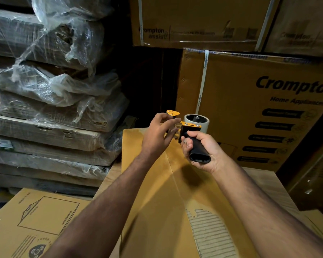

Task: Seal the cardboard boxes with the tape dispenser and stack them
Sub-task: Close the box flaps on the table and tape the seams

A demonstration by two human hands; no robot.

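over smooth cardboard box (153, 192), right hand (199, 151) grips black-handled tape dispenser (192, 135)

Two hands are seen: the left hand (159, 132) and the right hand (200, 152). One tape dispenser (191, 135) is counted, held between them. One plain cardboard box (157, 183) is counted directly under the hands. One printed flat box (35, 220) is seen below the left hand. Three printed cartons (250, 108) can be counted beyond the right hand. Beyond the left hand, about six plastic-wrapped bundles (45, 90) are stacked; the exact number cannot be told.
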